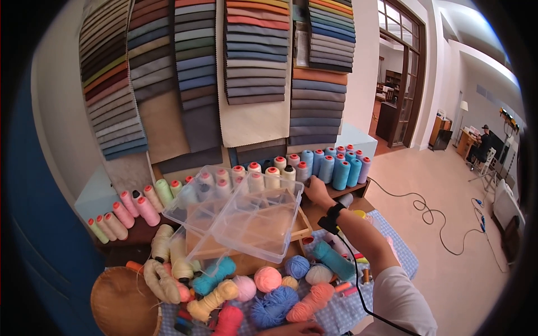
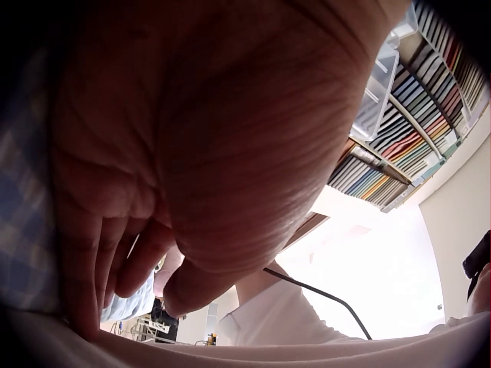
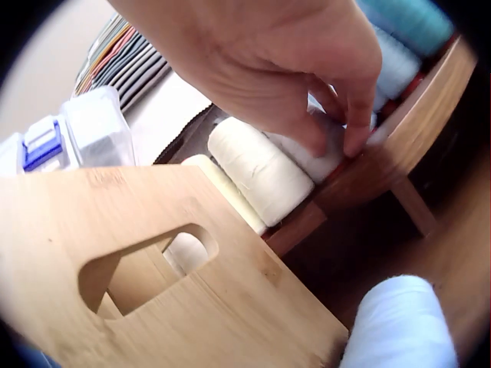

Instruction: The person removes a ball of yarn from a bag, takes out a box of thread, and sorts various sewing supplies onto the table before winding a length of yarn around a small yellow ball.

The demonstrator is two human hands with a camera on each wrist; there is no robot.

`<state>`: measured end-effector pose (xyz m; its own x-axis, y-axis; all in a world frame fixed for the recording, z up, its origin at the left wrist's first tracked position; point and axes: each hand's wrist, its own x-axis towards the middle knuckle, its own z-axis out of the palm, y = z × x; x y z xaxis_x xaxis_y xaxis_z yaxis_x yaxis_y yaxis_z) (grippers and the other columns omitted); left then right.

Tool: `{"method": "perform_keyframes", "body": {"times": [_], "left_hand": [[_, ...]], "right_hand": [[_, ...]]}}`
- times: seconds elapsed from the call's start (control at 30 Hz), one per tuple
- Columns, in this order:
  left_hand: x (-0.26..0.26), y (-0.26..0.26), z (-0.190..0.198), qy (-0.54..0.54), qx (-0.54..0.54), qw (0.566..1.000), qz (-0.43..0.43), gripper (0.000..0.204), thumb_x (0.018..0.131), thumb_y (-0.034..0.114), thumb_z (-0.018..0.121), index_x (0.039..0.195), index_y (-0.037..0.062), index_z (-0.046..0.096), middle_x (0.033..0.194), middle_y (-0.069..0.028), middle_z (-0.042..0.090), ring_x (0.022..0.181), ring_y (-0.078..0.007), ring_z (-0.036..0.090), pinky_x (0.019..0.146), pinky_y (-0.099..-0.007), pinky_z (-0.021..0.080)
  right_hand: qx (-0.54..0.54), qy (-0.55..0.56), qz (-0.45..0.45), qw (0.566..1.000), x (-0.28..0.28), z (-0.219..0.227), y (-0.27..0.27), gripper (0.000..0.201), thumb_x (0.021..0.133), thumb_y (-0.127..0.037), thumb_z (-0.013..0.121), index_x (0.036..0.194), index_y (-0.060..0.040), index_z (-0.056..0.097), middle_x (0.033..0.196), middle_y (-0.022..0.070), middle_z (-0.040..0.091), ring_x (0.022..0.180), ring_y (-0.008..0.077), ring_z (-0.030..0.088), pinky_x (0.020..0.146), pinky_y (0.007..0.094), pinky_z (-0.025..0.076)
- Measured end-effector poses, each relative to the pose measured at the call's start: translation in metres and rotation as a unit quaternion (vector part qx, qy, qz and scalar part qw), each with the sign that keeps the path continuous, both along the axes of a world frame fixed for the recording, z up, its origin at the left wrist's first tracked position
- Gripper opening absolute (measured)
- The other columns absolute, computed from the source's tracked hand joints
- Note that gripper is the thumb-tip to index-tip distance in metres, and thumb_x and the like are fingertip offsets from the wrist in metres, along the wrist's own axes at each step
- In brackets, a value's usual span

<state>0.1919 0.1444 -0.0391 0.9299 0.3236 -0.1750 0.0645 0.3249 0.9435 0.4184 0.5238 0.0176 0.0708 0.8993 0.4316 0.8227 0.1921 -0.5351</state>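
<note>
My right hand point(image 1: 318, 192) point(image 3: 291, 69) reaches to the row of thread cones, its thumb and fingers pinching the lower part of a pale grey cone point(image 3: 313, 159). Beside that cone stands a cream cone point(image 3: 261, 172); blue cones point(image 1: 327, 168) point(image 3: 395, 65) are on the other side. At the bottom edge of the head view, my left hand point(image 1: 296, 329) point(image 2: 192, 153) is low by the yarn, fingers loosely bent, with nothing seen in it. Near it lie a blue yarn ball point(image 1: 273, 307) and a coral skein point(image 1: 311, 302).
A clear divided plastic box point(image 1: 258, 224) leans over a wooden tray point(image 1: 304, 224) with a handle slot. Yarn covers the checked cloth point(image 1: 400, 246). A round wooden piece point(image 1: 124, 302) is at the left. A pale cone point(image 3: 403, 326) stands below the shelf. Fabric swatches point(image 1: 255, 73) hang behind.
</note>
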Motion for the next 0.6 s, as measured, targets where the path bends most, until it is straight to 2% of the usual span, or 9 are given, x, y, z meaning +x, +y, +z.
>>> {"method": "perform_keyframes", "body": {"times": [0.1, 0.17, 0.27, 0.4, 0.47, 0.5, 0.6], "left_hand": [[-0.002, 0.001, 0.006, 0.025, 0.006, 1.000, 0.005, 0.032, 0.097, 0.024, 0.057, 0.116, -0.0012, 0.058, 0.105, -0.0094, 0.060, 0.094, -0.0186, 0.063, 0.081, -0.0302, 0.053], [-0.001, 0.002, 0.002, 0.010, 0.059, 0.998, -0.011, 0.031, 0.097, 0.024, 0.057, 0.116, -0.0012, 0.058, 0.105, -0.0094, 0.061, 0.093, -0.0182, 0.063, 0.081, -0.0295, 0.052], [0.000, 0.001, 0.000, 0.022, 0.069, 0.997, -0.010, 0.031, 0.097, 0.023, 0.057, 0.116, -0.0014, 0.058, 0.104, -0.0095, 0.061, 0.092, -0.0179, 0.063, 0.081, -0.0292, 0.052], [0.001, -0.001, -0.005, 0.033, 0.063, 0.997, -0.002, 0.030, 0.097, 0.021, 0.057, 0.116, -0.0021, 0.059, 0.103, -0.0096, 0.061, 0.092, -0.0179, 0.063, 0.080, -0.0296, 0.052], [0.002, 0.001, -0.009, 0.035, 0.042, 0.998, -0.010, 0.029, 0.097, 0.020, 0.057, 0.116, -0.0030, 0.058, 0.103, -0.0100, 0.061, 0.091, -0.0184, 0.063, 0.080, -0.0298, 0.052], [0.002, 0.001, -0.005, 0.035, 0.043, 0.998, -0.011, 0.029, 0.097, 0.020, 0.057, 0.116, -0.0030, 0.058, 0.103, -0.0100, 0.061, 0.091, -0.0184, 0.063, 0.080, -0.0298, 0.052], [0.002, -0.001, 0.000, 0.012, 0.016, 1.000, 0.003, 0.029, 0.097, 0.018, 0.057, 0.116, -0.0035, 0.058, 0.103, -0.0100, 0.061, 0.091, -0.0186, 0.064, 0.080, -0.0303, 0.053]], "right_hand": [[0.034, -0.022, -0.002, 0.999, -0.012, -0.005, 0.004, 0.038, 0.074, -0.016, 0.076, 0.098, 0.0078, 0.058, 0.098, 0.0288, 0.063, 0.092, 0.0425, 0.061, 0.083, 0.0479, 0.050], [0.030, -0.014, -0.010, 0.999, -0.013, -0.001, -0.001, 0.033, 0.074, -0.018, 0.077, 0.090, 0.0078, 0.063, 0.094, 0.0285, 0.063, 0.091, 0.0428, 0.061, 0.082, 0.0482, 0.050], [0.029, -0.047, -0.003, 0.998, -0.006, 0.001, -0.003, 0.033, 0.075, -0.024, 0.077, 0.077, 0.0075, 0.067, 0.086, 0.0291, 0.064, 0.092, 0.0424, 0.060, 0.081, 0.0478, 0.050], [0.007, -0.077, 0.034, 0.996, 0.003, 0.000, -0.003, 0.030, 0.077, -0.021, 0.074, 0.078, 0.0085, 0.067, 0.090, 0.0286, 0.065, 0.095, 0.0418, 0.060, 0.084, 0.0461, 0.049], [0.024, -0.101, 0.088, 0.991, 0.012, 0.001, -0.001, 0.030, 0.077, -0.023, 0.071, 0.077, 0.0070, 0.068, 0.087, 0.0278, 0.066, 0.091, 0.0419, 0.062, 0.079, 0.0465, 0.051], [0.025, -0.102, 0.087, 0.991, 0.017, 0.006, -0.003, 0.030, 0.077, -0.023, 0.071, 0.077, 0.0070, 0.068, 0.087, 0.0278, 0.066, 0.091, 0.0419, 0.062, 0.079, 0.0465, 0.051], [-0.006, -0.141, 0.041, 0.989, 0.039, 0.040, -0.027, 0.027, 0.071, -0.030, 0.072, 0.082, -0.0058, 0.072, 0.078, 0.0191, 0.068, 0.077, 0.0366, 0.067, 0.069, 0.0428, 0.054]]}}
